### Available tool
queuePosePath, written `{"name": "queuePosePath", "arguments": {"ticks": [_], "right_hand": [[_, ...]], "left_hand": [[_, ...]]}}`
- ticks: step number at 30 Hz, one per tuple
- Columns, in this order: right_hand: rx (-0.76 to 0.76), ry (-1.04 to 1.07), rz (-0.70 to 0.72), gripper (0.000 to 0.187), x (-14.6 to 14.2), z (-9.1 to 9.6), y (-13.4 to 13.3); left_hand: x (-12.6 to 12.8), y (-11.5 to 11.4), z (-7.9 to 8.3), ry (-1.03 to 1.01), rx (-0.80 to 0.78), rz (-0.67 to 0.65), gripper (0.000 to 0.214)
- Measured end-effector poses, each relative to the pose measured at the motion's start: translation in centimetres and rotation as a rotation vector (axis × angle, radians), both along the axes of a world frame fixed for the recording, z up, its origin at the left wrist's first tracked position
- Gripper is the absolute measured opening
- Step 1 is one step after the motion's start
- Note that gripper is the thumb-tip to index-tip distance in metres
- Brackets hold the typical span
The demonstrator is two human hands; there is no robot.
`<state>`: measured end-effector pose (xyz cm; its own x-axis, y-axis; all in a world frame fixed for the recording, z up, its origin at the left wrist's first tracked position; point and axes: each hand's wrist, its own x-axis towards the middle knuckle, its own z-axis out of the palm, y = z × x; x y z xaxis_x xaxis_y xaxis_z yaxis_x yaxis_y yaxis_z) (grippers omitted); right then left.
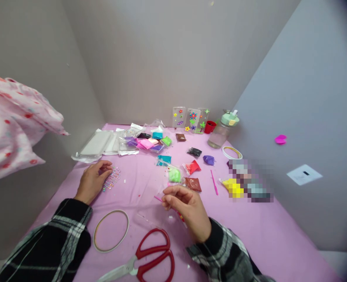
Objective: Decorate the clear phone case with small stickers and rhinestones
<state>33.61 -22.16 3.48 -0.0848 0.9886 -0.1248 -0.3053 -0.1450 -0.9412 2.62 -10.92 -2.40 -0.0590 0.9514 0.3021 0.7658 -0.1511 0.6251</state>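
My left hand is at the left of the table, its fingers curled at the edge of a clear sheet of small shiny rhinestones. My right hand is near the middle with thumb and fingers pinched together. A thin pink stick sticks out to the left from its fingertips; the rest of it is hidden. Under that hand, something small with red and yellow bits shows partly. Just beyond it lie bags of light green clay, brown clay and red clay.
Red-handled scissors and a tape ring lie in front. A pink tool and yellow clay bag are at right. Decorated clear cases, a red cup and a bottle stand behind. White packets lie back left.
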Motion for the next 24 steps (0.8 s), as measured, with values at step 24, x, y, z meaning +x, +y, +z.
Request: {"name": "queuePosePath", "arguments": {"ticks": [24], "right_hand": [[0.010,0.020,0.005,0.019,0.10,-0.20,-0.03]], "left_hand": [[1.00,0.27,0.66,-0.273,0.051,0.028,0.034]]}}
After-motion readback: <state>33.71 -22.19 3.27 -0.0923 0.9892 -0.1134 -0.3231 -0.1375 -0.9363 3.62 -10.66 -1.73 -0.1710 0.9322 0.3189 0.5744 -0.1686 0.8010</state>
